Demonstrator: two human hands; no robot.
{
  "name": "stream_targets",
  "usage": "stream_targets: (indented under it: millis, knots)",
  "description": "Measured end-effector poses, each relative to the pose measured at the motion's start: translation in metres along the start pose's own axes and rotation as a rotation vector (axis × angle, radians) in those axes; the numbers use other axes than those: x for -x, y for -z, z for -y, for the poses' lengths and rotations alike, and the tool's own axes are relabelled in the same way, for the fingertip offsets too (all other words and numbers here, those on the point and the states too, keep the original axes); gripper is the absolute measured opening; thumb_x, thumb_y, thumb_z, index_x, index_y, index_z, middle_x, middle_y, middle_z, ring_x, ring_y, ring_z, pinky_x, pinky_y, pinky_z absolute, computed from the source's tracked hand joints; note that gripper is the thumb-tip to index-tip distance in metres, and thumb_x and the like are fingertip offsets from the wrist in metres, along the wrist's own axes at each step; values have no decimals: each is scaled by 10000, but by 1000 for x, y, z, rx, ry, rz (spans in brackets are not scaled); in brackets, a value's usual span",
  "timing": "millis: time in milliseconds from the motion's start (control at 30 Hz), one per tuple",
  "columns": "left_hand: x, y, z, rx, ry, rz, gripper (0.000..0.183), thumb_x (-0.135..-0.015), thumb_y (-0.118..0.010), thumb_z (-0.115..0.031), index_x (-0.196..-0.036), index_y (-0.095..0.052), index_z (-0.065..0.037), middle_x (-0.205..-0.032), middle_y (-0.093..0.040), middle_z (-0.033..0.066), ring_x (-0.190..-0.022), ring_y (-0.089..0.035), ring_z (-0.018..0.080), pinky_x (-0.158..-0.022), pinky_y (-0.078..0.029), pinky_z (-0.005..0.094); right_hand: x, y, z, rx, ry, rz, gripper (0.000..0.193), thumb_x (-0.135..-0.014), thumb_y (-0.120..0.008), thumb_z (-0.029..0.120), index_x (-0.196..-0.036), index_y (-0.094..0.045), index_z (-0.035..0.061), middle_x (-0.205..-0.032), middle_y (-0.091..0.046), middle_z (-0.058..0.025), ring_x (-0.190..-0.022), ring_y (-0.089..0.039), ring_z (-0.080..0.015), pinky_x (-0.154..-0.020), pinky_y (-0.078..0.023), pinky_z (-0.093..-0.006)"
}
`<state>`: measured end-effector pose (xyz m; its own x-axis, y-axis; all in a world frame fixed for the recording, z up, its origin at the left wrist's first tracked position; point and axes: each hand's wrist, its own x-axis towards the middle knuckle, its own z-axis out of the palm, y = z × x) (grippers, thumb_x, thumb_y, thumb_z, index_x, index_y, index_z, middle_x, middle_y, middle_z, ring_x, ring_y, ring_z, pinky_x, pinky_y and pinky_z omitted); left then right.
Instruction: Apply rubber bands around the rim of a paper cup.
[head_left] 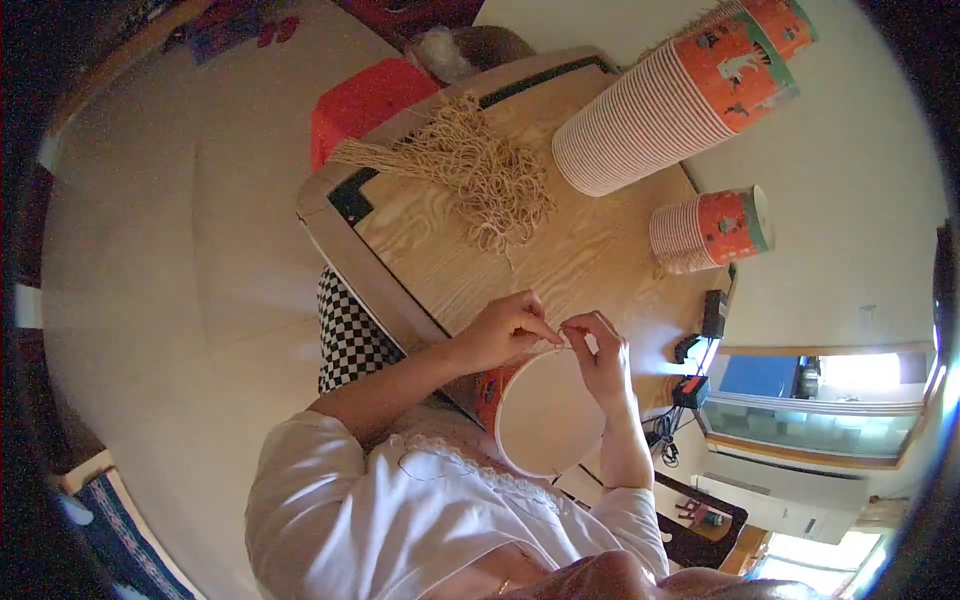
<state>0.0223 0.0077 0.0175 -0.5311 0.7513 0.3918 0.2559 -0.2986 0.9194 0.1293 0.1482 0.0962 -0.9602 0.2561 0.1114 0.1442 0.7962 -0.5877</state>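
Observation:
A paper bucket [548, 418] with a white inside and an orange-red printed outside is tilted toward me, close against my body at the table's edge. At its far rim, my left hand [513, 328] is closed in a pinch. My right hand [600, 362] meets it there, thumb and fingers closed together. Between the fingertips there seems to be a short piece of thin beige cord at the rim, mostly hidden. Beyond my hands, a tangled bundle of beige cords [485, 175] lies on the wooden table [590, 260].
A tall nested stack of paper buckets [640, 125] lies on its side at the far right of the table, with a shorter stack [705, 230] nearer. Black power adapters [690, 390] and cables sit at the right edge. A red stool [370, 100] stands beyond the table's far left corner.

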Motion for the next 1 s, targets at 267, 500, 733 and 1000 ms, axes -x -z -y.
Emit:
stream_targets:
  millis: [267, 500, 733, 1000]
  knots:
    - [1, -5, 3, -195, -15, 146, 242, -720, -623, -31, -928, -677, -142, -830, -504, 84, -785, -544, 235, -698, -451, 339, 1, 0, 1, -17, -8, -4, 56, -787, -594, 40, -840, -592, 23, -805, -595, -110, -727, -598, -265, -653, -476, -338]
    - [-1, -10, 4, -36, -65, 60, 75, -769, -643, -107, -838, -635, -82, -797, -520, 82, -707, -546, 210, -639, -455, 318, 4, 1, 4, 28, -5, -5, 73, -757, -619, 33, -825, -593, 36, -797, -599, -95, -707, -590, -250, -652, -469, -348]
    - [0, -9, -4, 285, 332, 60, 115, -767, -655, -161, -818, -614, -67, -742, -588, 12, -653, -529, 95, -581, -433, 243, 7, 4, 9, 52, 11, 6, 90, -751, -632, 48, -832, -592, 44, -796, -601, -88, -731, -581, -256, -694, -455, -355]
    - [-5, -10, -6, 610, 626, 110, 174, -795, -619, -221, -802, -620, -47, -717, -594, 2, -654, -533, 72, -570, -427, 228, 5, 4, 8, 56, 103, 10, 88, -737, -631, 29, -808, -582, 17, -766, -587, -102, -716, -577, -238, -670, -457, -316]
